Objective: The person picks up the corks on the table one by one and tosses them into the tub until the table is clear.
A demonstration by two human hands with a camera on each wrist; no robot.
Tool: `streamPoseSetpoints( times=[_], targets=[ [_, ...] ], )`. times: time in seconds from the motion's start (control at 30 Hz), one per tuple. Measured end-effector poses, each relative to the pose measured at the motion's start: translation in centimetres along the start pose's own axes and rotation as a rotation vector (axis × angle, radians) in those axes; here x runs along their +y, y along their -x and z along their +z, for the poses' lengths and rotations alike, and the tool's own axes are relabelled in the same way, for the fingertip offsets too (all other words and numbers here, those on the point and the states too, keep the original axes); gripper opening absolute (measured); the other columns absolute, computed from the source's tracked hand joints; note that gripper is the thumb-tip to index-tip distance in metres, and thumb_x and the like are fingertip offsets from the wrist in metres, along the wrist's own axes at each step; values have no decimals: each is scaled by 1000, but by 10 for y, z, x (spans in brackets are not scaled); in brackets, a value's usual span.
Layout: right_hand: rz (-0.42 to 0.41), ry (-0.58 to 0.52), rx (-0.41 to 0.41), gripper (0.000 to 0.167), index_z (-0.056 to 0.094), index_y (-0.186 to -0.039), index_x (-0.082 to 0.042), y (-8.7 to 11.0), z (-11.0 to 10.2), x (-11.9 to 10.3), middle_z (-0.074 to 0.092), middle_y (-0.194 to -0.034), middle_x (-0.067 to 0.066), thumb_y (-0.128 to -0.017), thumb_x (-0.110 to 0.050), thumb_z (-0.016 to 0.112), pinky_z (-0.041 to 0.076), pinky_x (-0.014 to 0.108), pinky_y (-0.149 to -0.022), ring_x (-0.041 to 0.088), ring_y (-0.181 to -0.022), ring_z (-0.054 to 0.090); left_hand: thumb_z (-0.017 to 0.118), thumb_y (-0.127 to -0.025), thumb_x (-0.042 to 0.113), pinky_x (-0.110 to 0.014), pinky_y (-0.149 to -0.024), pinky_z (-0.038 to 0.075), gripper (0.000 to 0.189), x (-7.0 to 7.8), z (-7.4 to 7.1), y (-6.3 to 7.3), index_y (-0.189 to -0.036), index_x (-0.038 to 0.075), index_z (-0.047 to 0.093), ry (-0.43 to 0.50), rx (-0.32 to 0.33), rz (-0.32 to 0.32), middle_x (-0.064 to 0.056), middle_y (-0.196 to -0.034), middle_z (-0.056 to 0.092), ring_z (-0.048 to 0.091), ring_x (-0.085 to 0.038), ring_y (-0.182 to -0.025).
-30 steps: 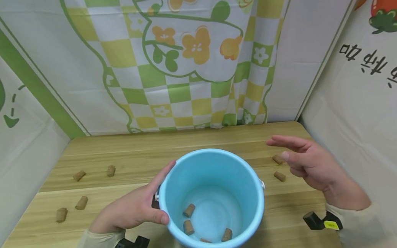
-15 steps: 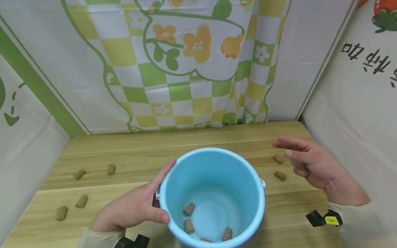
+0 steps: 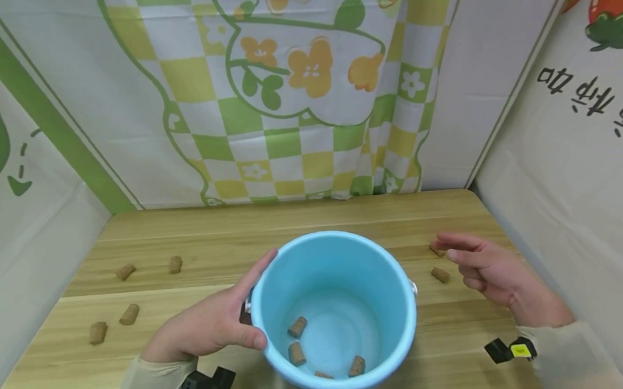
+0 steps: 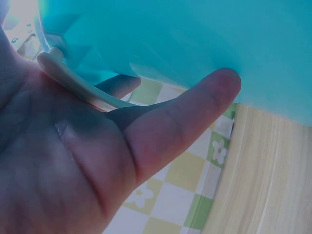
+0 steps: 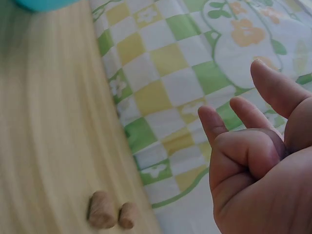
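Observation:
A light blue bucket [image 3: 330,265] stands upright at the front of the table, several corks [image 3: 297,327] lying on its bottom. My left hand [image 3: 212,322] holds the bucket's left side, thumb on the rim and fingers spread around the wall. In the left wrist view, a digit [image 4: 195,107] presses the bucket wall and the white handle [image 4: 80,87] runs beside the palm. Over on the right, my right hand [image 3: 490,266] hovers with thumb and forefinger apart, holding nothing. A far cork [image 3: 436,249] is partly hidden by its fingertips; a nearer cork [image 3: 441,274] lies beside them.
Several more corks [image 3: 129,314] are scattered on the left part of the wooden table [image 3: 227,224]. A patterned cloth [image 3: 281,142] hangs along the back edge. White printed cloth walls [image 3: 571,188] border both sides.
My right hand first shifts slightly right, then lowers toward the far cork, so its fingertips now partly cover it. The left hand and bucket stay put.

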State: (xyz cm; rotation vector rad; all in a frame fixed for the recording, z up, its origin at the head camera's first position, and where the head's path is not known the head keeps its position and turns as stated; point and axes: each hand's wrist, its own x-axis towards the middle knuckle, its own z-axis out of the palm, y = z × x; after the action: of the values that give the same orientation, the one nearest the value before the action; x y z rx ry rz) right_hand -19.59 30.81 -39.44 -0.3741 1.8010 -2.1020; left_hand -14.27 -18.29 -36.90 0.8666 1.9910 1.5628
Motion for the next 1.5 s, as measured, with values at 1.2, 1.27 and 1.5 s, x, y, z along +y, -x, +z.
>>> streamPoseSetpoints(
  times=[1.2,1.27,1.5],
  targets=[
    [218,94,285,34,65,-132,-17,3,-29,46,60,-127,3,-98,-15,67,33,16,-45,0,-50,35,85,-82,27,-38,-98,44,118,0,0,1,-160,38,-3,-27,3,2,-15,-154,35,51,-36,-124],
    [234,112,297,42,59,-138,-12,4,-29,47,59,-128,3,-97,-15,68,34,16,-45,0,-50,36,85,-82,29,-38,-97,45,117,-2,-1,1,-160,37,-3,-30,4,6,-16,-153,35,51,-37,-123],
    [268,160,337,55,49,-143,0,2,-27,55,58,-126,4,-95,-13,70,34,18,-46,1,-51,36,84,-83,33,-39,-96,46,117,-1,0,1,-160,36,-4,-33,-3,25,-17,-153,34,51,-38,-123]
  ],
)
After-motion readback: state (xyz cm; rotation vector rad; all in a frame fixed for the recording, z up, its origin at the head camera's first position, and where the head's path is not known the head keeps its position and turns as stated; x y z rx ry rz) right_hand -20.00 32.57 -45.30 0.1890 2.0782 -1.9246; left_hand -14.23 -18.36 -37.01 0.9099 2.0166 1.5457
